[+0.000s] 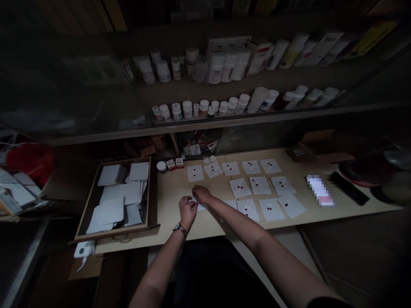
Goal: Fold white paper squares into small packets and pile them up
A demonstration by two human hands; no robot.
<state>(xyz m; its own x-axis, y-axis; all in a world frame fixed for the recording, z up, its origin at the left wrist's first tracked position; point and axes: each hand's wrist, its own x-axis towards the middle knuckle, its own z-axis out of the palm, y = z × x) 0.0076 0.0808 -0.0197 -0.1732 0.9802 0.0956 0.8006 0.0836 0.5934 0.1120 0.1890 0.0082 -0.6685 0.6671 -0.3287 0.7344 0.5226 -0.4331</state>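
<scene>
My left hand (187, 210), with a dark band at the wrist, has its fingers bent and pinched at a small white paper sheet (201, 208). Just beyond it, my right hand (201, 195) curls its fingers over the far side of the same sheet. The hands nearly touch each other and cover most of the paper, so any contents are hidden. To the right lie several white paper squares (269, 209) in rows, bearing small red and white pills (269, 208). My right forearm passes over one partly hidden square (231, 203).
A wooden drawer (150, 192) holding stacks of white paper (135, 192) stands at the left. Behind the table are a white-capped jar (161, 166) and small boxes. Shelves of medicine bottles (187, 110) rise above. A blurred-out bright phone-like object (321, 190) and a dark phone (349, 188) lie right.
</scene>
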